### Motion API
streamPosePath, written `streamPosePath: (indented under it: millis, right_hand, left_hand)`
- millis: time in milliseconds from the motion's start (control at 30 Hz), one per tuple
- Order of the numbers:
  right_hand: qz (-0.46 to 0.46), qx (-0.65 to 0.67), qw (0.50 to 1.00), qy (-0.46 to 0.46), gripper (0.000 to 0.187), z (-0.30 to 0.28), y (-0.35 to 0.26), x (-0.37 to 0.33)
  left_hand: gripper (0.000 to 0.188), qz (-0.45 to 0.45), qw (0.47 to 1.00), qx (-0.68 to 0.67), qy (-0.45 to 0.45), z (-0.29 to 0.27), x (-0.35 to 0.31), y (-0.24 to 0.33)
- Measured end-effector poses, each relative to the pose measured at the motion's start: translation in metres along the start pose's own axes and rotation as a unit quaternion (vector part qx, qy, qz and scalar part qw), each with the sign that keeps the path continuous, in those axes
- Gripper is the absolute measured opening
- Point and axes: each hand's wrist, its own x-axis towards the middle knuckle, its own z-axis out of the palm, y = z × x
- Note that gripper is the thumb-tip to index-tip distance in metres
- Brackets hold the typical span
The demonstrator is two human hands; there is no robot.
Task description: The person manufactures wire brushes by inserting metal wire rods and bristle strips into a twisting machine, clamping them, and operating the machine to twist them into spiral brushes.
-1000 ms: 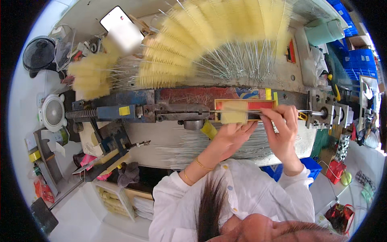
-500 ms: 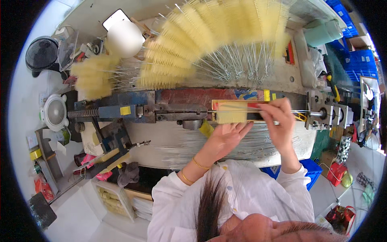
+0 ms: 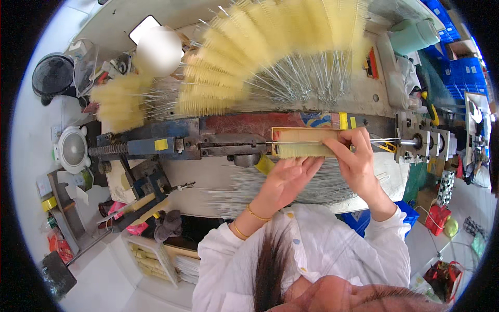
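Note:
A row of yellow bristles [image 3: 299, 151] lies along a thin metal wire [image 3: 382, 140] at a shallow wooden tray [image 3: 301, 130] on the bench machine. My left hand [image 3: 291, 179] is under the front edge of the bristles, its fingers stretched out and touching them from below. At the right end of the row, my right hand [image 3: 356, 158] is closed, thumb and bent fingers pressed on the bristles by the wire. The wire runs from the dark metal jaw [image 3: 234, 145] on the left to the round spindle [image 3: 410, 142] on the right.
Many finished-looking yellow brushes [image 3: 291, 31] with wire stems fan out behind the machine. A smaller brush bundle [image 3: 122, 101] lies at left. Loose metal wires [image 3: 239, 190] cover the bench before me. A yellow-handled tool [image 3: 387, 147] sits near the spindle.
My right hand has lowered onto the row, its thumb now along the wire. The bristles reach farther right than before. My left hand has stayed nearly in place.

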Motion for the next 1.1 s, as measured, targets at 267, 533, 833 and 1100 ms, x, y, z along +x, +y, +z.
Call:
streamPosePath:
  millis: [267,533,833,1100]
  right_hand:
    - [-0.012,-0.046,0.999,-0.009,0.043,0.002,-0.008,0.004]
    - [-0.047,-0.014,0.998,0.042,0.042,0.007,-0.022,-0.011]
    - [0.031,0.029,0.999,0.014,0.039,-0.005,-0.002,0.006]
    - [0.035,0.057,0.997,-0.025,0.036,-0.016,0.01,0.002]
  left_hand:
    - [0.062,0.039,0.998,0.025,0.035,0.009,0.003,-0.007]
    - [0.076,0.004,0.999,0.038,-0.036,-0.016,-0.005,-0.009]
    - [0.073,0.018,1.0,0.018,-0.01,-0.004,0.002,-0.005]
    - [0.076,0.029,0.999,0.036,0.007,-0.008,0.002,-0.008]
